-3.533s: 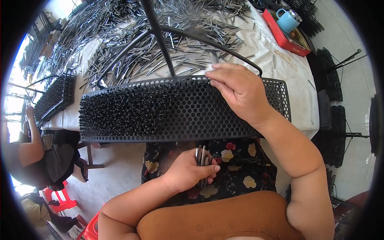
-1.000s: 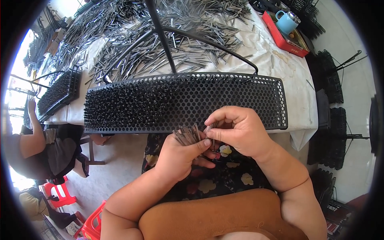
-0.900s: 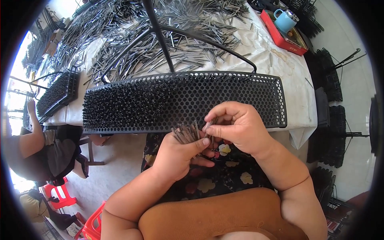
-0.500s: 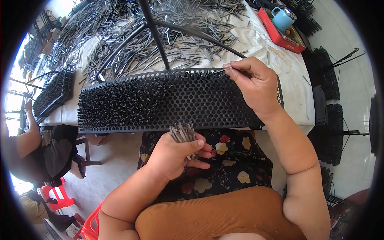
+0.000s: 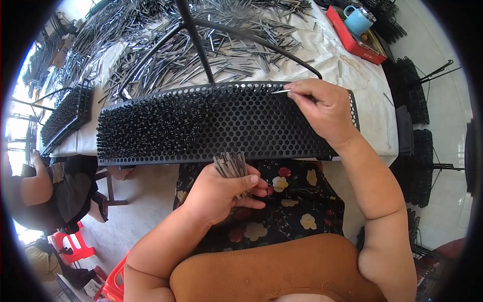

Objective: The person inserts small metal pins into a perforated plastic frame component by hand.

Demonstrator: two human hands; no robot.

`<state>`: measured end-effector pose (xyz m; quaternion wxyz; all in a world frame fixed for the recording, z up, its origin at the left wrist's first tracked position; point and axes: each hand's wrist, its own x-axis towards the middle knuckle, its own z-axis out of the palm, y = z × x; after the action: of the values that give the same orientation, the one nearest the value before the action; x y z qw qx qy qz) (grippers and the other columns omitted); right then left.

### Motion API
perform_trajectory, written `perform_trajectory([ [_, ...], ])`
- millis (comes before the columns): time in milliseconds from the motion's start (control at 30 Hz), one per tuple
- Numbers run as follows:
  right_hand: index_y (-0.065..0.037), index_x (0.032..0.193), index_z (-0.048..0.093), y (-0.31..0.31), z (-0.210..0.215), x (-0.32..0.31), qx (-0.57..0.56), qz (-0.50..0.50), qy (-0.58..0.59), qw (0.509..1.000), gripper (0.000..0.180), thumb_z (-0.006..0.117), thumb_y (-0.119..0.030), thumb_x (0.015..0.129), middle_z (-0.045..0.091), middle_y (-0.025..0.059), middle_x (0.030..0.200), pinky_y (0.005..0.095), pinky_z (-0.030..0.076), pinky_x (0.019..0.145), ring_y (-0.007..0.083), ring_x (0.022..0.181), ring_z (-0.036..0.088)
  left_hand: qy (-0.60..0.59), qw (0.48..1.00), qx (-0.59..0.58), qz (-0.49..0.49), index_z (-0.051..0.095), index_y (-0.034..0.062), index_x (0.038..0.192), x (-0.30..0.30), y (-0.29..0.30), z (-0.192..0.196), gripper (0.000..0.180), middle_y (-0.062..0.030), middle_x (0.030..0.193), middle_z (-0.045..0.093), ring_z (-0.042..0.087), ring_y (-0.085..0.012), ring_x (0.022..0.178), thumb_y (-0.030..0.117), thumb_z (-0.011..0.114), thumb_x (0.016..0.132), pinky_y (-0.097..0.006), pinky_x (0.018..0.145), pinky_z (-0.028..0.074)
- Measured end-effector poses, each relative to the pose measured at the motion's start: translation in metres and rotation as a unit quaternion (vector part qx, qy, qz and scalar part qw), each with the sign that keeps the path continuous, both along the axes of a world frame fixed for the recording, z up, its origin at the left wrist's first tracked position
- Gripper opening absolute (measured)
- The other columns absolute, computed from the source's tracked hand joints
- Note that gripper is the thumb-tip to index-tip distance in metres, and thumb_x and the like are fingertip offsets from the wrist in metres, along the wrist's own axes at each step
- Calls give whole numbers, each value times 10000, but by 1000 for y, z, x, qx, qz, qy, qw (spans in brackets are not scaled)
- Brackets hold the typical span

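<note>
A long black perforated panel (image 5: 271, 126) lies across the table's near edge, with a black frame of rods (image 5: 198, 48) rising behind it. Dense black bristle-like pieces (image 5: 146, 126) stand in the holes of its left part; the right part shows bare holes. In front of the panel, my left hand (image 5: 221, 189) is closed around a bundle of thin metal strips (image 5: 231, 166), their ends pointing up. My right hand (image 5: 322, 103) pinches one thin metal strip (image 5: 279, 92) at the panel's far edge, its tip pointing left over the holes.
Loose metal strips (image 5: 236, 55) heap over the white-covered table (image 5: 375, 110). A red box (image 5: 349, 43) with a light-blue mug (image 5: 358, 22) sits at the far right. Another bristled panel (image 5: 68, 116) and a seated person (image 5: 55, 186) are at the left. A red stool (image 5: 75, 246) stands below.
My right hand has shifted slightly right and down, and the strip in its fingers now shows bright and nearly level. My left hand has stayed almost in place with its bundle.
</note>
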<state>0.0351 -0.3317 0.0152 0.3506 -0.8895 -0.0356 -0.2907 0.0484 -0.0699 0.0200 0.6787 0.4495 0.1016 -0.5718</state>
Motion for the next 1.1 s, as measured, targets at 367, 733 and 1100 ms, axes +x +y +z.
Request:
perform_trajectory([
  [367,-103,926,729,9,2,24,-181,14,-90,979,165,727,-77,763,711,69,878,371,532,767,261,892,674,-34,998,52,1,618,-23,975,0,-2,2,99,-178,885,675,680,-279,781,49,627,908,-456,625,615],
  [733,-56,985,733,5,2,16,-99,46,28,994,151,710,-80,838,726,123,967,344,500,952,277,1057,673,-16,999,35,-31,595,-17,1040,-2,-1,-3,160,-190,981,669,688,-292,847,109,610,943,-514,684,611],
  [1100,-64,1055,724,1,3,16,-68,21,65,995,219,710,-86,838,727,126,990,349,488,971,276,1109,648,-22,998,44,-34,597,-5,1046,-2,-1,-2,158,-178,984,674,690,-279,843,116,610,945,-492,685,613],
])
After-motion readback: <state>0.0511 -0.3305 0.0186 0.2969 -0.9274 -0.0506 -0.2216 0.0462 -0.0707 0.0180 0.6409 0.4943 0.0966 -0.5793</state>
